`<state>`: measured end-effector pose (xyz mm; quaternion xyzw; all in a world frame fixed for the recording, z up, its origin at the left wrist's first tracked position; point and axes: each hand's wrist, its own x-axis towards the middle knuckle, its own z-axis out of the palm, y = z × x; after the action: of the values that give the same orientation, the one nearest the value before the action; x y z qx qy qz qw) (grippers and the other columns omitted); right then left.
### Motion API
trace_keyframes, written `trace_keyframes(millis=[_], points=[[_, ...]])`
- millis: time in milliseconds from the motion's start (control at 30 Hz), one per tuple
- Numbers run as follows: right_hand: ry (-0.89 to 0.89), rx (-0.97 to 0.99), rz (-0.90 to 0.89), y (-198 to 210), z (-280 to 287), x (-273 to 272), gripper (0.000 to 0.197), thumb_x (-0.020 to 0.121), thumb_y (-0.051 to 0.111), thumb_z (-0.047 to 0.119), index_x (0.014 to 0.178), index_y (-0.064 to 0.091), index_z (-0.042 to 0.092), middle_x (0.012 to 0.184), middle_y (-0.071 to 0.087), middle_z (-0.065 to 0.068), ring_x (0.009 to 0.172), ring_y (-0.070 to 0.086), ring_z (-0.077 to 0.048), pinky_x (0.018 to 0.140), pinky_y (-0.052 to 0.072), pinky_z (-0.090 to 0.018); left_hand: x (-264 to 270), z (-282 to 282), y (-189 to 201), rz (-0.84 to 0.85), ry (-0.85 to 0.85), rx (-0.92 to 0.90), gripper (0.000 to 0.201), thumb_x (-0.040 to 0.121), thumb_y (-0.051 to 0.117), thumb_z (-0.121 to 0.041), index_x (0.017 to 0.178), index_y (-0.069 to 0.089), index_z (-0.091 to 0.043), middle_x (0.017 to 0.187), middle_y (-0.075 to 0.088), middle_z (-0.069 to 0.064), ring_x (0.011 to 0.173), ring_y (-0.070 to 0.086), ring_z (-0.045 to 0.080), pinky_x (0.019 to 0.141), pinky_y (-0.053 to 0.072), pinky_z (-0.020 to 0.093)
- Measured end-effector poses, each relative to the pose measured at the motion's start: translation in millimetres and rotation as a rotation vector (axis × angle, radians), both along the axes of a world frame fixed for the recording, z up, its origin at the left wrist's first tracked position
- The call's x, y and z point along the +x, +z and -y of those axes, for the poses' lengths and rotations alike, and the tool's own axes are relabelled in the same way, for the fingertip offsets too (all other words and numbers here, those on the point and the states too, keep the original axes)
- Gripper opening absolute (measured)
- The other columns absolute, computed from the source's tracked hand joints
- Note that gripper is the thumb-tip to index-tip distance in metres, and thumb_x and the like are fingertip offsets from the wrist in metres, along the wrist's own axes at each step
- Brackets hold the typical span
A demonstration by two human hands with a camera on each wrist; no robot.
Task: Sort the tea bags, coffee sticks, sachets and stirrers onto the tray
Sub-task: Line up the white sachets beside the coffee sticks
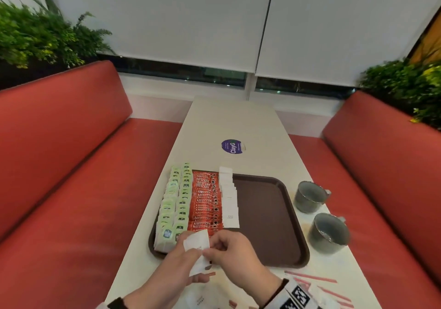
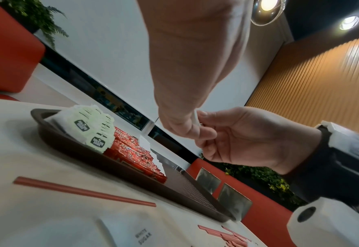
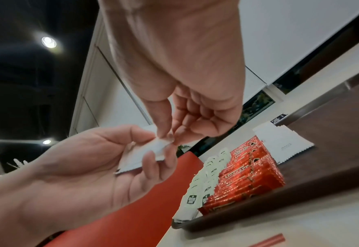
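Observation:
A brown tray carries two columns of green tea bags, a row of red coffee sticks and a column of white sugar sachets. Over the tray's near left corner my left hand holds a small stack of white sachets between thumb and fingers. My right hand pinches the corner of the sachets with thumb and forefinger. Red stirrers lie on the table at the near right. A single stirrer and a loose sugar sachet lie in front of the tray.
Two grey mugs stand on the table right of the tray. A purple round sticker lies beyond it. Red bench seats flank the narrow table. The tray's right half is bare.

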<state>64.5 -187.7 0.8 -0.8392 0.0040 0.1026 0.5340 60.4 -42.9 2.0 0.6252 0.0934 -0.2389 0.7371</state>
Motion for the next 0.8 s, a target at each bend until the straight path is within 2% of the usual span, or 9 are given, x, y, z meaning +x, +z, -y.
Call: trace_keyframes(millis=[100, 200, 267, 367, 467, 533, 600, 700, 800], points=[[-0.061, 0.070, -0.036, -2.9, 4.7, -5.0, 0.022, 0.082, 0.070, 0.009, 0.067, 0.060, 0.022, 0.054, 0.055, 0.012, 0.050, 0.049, 0.002, 0.055, 0.040, -0.012, 1.0, 5.7, 0.0, 0.007, 0.004, 0.011, 0.026, 0.096, 0.044, -0.002, 0.107, 0.051, -0.024, 0.101, 0.060, 0.009, 0.082, 0.060, 0.026, 0.065, 0.055, 0.037], [-0.132, 0.181, -0.080, 0.0, 16.4, -1.5, 0.021, 0.084, 0.068, 0.006, 0.067, 0.062, 0.017, 0.060, 0.058, 0.004, 0.055, 0.052, -0.007, 0.057, 0.044, -0.018, 0.3, 6.1, 2.0, -0.028, 0.038, -0.034, 0.017, 0.098, 0.046, -0.010, 0.106, 0.053, -0.022, 0.095, 0.063, 0.017, 0.076, 0.061, 0.030, 0.059, 0.054, 0.037], [-0.216, 0.199, -0.079, 1.4, 29.8, 8.5, 0.017, 0.085, 0.066, 0.005, 0.071, 0.062, 0.013, 0.062, 0.060, 0.001, 0.052, 0.052, -0.007, 0.053, 0.043, -0.018, -0.3, 0.8, 2.7, -0.046, 0.090, -0.069, 0.014, 0.099, 0.042, -0.012, 0.105, 0.053, -0.017, 0.095, 0.060, 0.021, 0.073, 0.061, 0.033, 0.059, 0.053, 0.039], [-0.338, 0.101, -0.102, -3.2, 52.0, 31.5, 0.012, 0.088, 0.063, 0.009, 0.076, 0.060, 0.010, 0.064, 0.059, -0.002, 0.049, 0.048, -0.007, 0.045, 0.037, -0.016, -1.7, -9.9, 0.0, -0.057, 0.150, -0.076, 0.017, 0.100, 0.038, -0.011, 0.099, 0.053, -0.017, 0.096, 0.058, 0.024, 0.076, 0.063, 0.036, 0.061, 0.055, 0.041], [-0.424, -0.043, -0.150, -17.5, 65.3, 60.3, 0.016, 0.088, 0.061, 0.008, 0.072, 0.058, 0.010, 0.064, 0.059, -0.003, 0.052, 0.048, -0.010, 0.046, 0.036, -0.019, -4.6, -17.8, -3.0, -0.066, 0.177, -0.088, 0.021, 0.099, 0.037, -0.007, 0.111, 0.050, -0.017, 0.099, 0.060, 0.021, 0.083, 0.065, 0.037, 0.068, 0.057, 0.044], [-0.418, -0.136, -0.196, -27.3, 68.7, 78.1, 0.019, 0.088, 0.060, 0.008, 0.070, 0.057, 0.013, 0.066, 0.058, -0.002, 0.054, 0.049, -0.011, 0.048, 0.036, -0.020, -6.3, -21.8, -5.0, -0.071, 0.190, -0.088, 0.027, 0.099, 0.037, -0.005, 0.120, 0.045, -0.019, 0.105, 0.059, 0.018, 0.087, 0.065, 0.038, 0.075, 0.056, 0.048], [-0.355, -0.182, -0.253, -35.3, 70.1, 91.5, 0.023, 0.089, 0.059, 0.009, 0.069, 0.053, 0.018, 0.066, 0.055, 0.001, 0.054, 0.049, -0.009, 0.047, 0.038, -0.019, -7.9, -25.5, -5.3, -0.073, 0.201, -0.086, 0.029, 0.099, 0.037, -0.004, 0.122, 0.044, -0.020, 0.108, 0.057, 0.015, 0.088, 0.065, 0.038, 0.081, 0.054, 0.050], [-0.273, -0.230, -0.355, -45.9, 69.5, 103.9, 0.026, 0.090, 0.058, 0.010, 0.068, 0.049, 0.021, 0.068, 0.052, 0.003, 0.056, 0.048, -0.007, 0.048, 0.041, -0.016, -8.4, -31.9, -8.1, -0.071, 0.219, -0.072, 0.030, 0.099, 0.038, -0.004, 0.125, 0.045, -0.017, 0.111, 0.056, 0.015, 0.085, 0.067, 0.037, 0.080, 0.055, 0.049], [-0.288, -0.241, -0.388, -54.7, 66.7, 110.7, 0.025, 0.089, 0.059, 0.008, 0.069, 0.050, 0.019, 0.070, 0.054, 0.001, 0.059, 0.052, -0.010, 0.053, 0.045, -0.019, -8.7, -38.8, -9.3, -0.061, 0.233, -0.061, 0.031, 0.099, 0.038, -0.003, 0.126, 0.047, -0.013, 0.111, 0.055, 0.019, 0.084, 0.067, 0.037, 0.077, 0.057, 0.048]])
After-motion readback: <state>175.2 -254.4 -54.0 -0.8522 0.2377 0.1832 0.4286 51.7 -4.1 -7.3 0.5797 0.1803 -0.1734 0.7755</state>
